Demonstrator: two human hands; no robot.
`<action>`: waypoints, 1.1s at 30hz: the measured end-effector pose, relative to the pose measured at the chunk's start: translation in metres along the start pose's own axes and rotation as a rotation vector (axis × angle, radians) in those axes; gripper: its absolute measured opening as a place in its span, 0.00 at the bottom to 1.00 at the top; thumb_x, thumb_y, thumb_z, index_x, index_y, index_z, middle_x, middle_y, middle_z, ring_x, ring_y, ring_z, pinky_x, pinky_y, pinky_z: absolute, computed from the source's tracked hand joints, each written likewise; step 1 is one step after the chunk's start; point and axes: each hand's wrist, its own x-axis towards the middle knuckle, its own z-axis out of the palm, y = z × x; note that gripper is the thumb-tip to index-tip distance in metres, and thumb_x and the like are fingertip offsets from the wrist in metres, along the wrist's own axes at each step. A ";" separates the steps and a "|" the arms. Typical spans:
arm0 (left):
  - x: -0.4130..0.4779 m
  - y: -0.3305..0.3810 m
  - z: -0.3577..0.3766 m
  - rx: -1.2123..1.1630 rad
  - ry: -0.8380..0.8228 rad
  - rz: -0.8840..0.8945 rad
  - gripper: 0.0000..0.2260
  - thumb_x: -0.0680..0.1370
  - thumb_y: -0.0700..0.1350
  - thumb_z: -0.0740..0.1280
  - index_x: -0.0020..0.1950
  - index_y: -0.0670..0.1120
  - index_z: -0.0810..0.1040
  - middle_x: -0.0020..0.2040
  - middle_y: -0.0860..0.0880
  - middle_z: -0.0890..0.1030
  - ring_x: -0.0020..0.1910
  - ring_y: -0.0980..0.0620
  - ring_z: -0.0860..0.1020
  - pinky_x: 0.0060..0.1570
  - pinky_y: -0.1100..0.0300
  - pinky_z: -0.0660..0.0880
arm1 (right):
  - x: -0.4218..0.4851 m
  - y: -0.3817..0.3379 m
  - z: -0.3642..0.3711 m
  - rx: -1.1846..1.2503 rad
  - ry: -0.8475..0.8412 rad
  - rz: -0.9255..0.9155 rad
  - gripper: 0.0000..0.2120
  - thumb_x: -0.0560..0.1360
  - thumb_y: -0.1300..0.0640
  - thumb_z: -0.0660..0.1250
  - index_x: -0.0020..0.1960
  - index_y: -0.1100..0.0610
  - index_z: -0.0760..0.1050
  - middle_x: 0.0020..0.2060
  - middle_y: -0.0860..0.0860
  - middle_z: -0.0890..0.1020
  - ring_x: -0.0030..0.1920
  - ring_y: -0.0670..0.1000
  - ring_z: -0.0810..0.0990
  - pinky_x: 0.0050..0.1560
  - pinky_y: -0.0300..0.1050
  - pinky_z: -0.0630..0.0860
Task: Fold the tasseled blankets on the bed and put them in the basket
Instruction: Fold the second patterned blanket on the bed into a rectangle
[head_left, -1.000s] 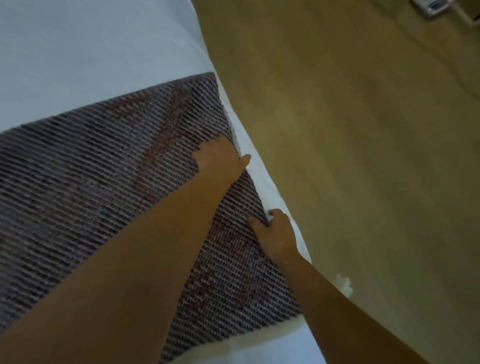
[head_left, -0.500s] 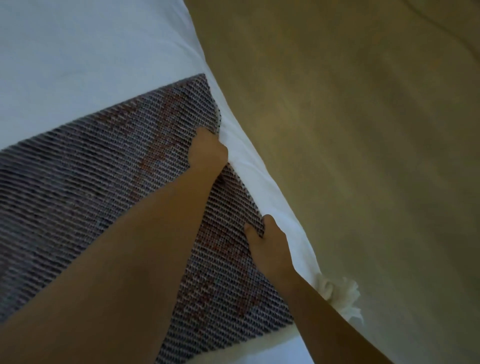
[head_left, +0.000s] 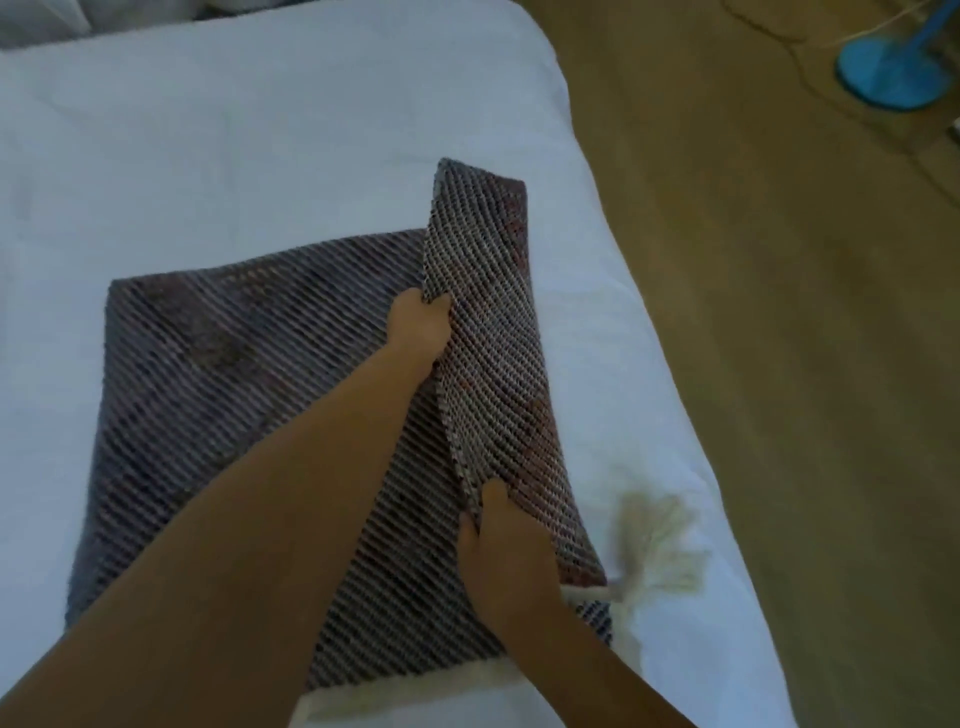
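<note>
- Woven blanket (head_left: 218, 374), dark w/ diagonal stripes & faint reddish patches, lying on white bed (head_left: 260, 156), toward its right side.
- Most of blanket flat on the sheet; right-hand strip lifted & standing up as a flap (head_left: 498, 338), underside facing right.
- Left hand (head_left: 418, 327) closed on the flap's raised edge abt halfway along, thumb & fingers pinched over the fabric, forearm crossing above the flat part.
- Right hand (head_left: 501, 556) closed on same edge nearer the camera, thumb on top, fingers tucked under; wrist over the blanket's near right corner.
- Cream tassel (head_left: 657, 551) fanned out on the sheet just beside right hand, at blanket's near right corner; slightly blurred.
- Pale fringe band (head_left: 395, 696) along blanket's near edge, partly hidden by both forearms.
- Bed edge running diagonally at right; brown floor (head_left: 779, 364) beyond it.
- Blue round fan base (head_left: 891, 70) on floor at top right, well apart from bed; thin cord (head_left: 763, 31) trailing near it.
- Basket not in view.
</note>
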 end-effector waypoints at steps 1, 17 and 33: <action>0.003 -0.007 -0.026 -0.010 0.008 0.010 0.09 0.81 0.43 0.58 0.53 0.42 0.76 0.49 0.49 0.76 0.51 0.48 0.74 0.51 0.58 0.69 | -0.002 -0.021 0.015 -0.004 -0.036 -0.017 0.13 0.81 0.52 0.53 0.63 0.57 0.62 0.49 0.55 0.80 0.46 0.54 0.80 0.43 0.44 0.73; 0.052 -0.169 -0.361 0.005 0.039 -0.179 0.13 0.80 0.45 0.59 0.59 0.38 0.72 0.56 0.38 0.77 0.51 0.42 0.77 0.52 0.48 0.77 | -0.022 -0.254 0.257 -0.088 -0.269 -0.069 0.08 0.79 0.53 0.55 0.56 0.54 0.64 0.50 0.55 0.81 0.50 0.56 0.80 0.47 0.47 0.75; 0.032 -0.234 -0.364 -0.227 0.102 -0.231 0.16 0.75 0.46 0.68 0.60 0.40 0.73 0.59 0.43 0.77 0.54 0.47 0.75 0.60 0.55 0.71 | -0.034 -0.244 0.282 -0.148 -0.305 -0.133 0.10 0.78 0.49 0.58 0.54 0.55 0.66 0.46 0.52 0.78 0.47 0.54 0.77 0.47 0.46 0.72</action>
